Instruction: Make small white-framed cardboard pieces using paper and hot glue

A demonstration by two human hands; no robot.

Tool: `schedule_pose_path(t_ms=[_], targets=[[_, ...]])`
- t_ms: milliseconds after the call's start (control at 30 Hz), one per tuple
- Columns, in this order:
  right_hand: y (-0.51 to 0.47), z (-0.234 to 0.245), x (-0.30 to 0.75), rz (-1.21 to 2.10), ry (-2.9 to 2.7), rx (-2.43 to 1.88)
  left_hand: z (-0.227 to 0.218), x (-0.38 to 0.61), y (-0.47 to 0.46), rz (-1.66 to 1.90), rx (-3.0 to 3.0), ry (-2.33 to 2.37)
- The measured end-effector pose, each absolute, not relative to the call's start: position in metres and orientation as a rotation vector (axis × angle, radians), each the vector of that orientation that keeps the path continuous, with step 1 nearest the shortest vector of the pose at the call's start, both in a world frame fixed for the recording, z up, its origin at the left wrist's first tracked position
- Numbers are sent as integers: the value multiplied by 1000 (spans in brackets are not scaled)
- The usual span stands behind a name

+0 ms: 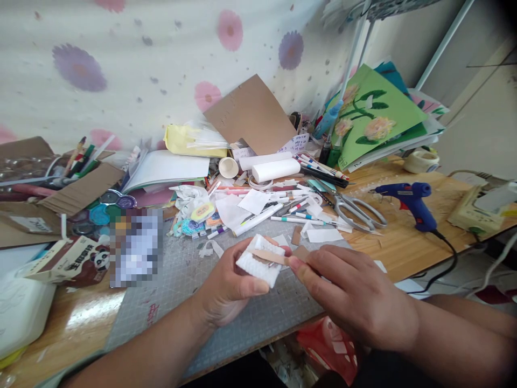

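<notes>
My left hand [226, 288] is closed round a small white foam piece [258, 264], held just above the grey cutting mat [177, 291]. A thin tan cardboard strip [269, 256] lies across the top of the foam. My right hand [351, 293] pinches the strip's right end between thumb and fingers, beside a small brown cardboard scrap [301, 252]. Both hands meet over the middle of the mat, near the desk's front edge.
Scissors [357, 210] and a blue glue gun [412, 200] with its black cord lie on the wooden desk [407, 253] to the right. Pens, paper scraps, white rolls [274, 170] and cardboard [250, 114] crowd the back. A panda-printed box [68, 261] sits left. A green flower card [375, 116] leans at back right.
</notes>
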State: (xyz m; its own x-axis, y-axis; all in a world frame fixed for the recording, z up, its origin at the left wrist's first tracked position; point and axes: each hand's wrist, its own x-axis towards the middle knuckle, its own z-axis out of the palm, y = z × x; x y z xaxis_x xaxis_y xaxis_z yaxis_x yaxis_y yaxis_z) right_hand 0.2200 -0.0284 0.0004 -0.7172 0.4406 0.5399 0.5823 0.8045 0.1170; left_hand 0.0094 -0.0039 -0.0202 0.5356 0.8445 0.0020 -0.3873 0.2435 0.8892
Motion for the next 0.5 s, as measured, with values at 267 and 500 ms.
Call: schedule_pose_path(t_ms=[267, 500], targets=[[-22, -13, 226, -11, -2210, -880, -21, 10, -4, 948, 988, 509], [-15, -1, 222, 313, -1896, -1041, -20, 9, -4, 953, 960, 562]])
